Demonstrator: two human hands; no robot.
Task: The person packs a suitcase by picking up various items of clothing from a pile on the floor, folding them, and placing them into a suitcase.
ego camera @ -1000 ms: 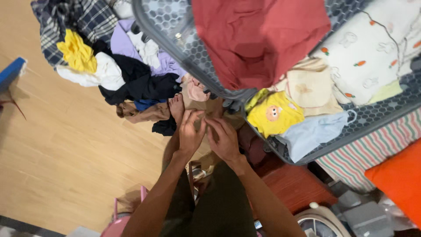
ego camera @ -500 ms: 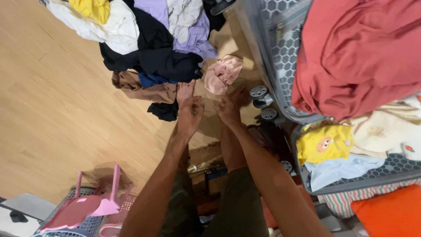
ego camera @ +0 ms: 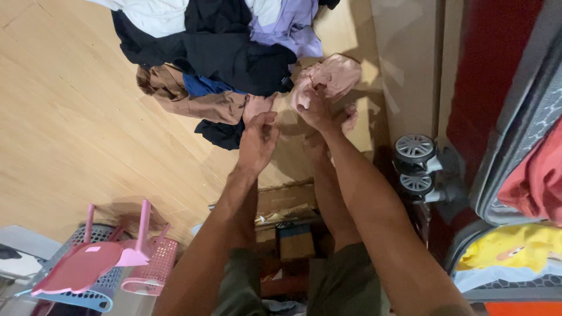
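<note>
My right hand [ego camera: 313, 108] is shut on a crumpled pale pink garment [ego camera: 336, 73] lying on the wooden floor [ego camera: 76, 129] at the edge of a clothes pile. My left hand [ego camera: 257, 137] is beside it with its fingers curled, touching a pinkish bit next to a brown garment [ego camera: 193, 102]. What it grips is hard to tell. Both forearms reach out over my legs in olive shorts [ego camera: 345, 281].
The pile holds black [ego camera: 234, 55], lavender [ego camera: 287, 23], white [ego camera: 158, 11] and navy [ego camera: 205, 85] clothes. An open grey suitcase [ego camera: 515, 146] with wheels [ego camera: 413, 149] stands right, holding red [ego camera: 538, 175] and yellow [ego camera: 515, 248] clothes. Pink and blue baskets [ego camera: 93, 269] sit bottom left.
The view has swung down and left, so the suitcase slid to the right edge. My hands have parted: the right now grips the pink garment, the left stays by the brown one.
</note>
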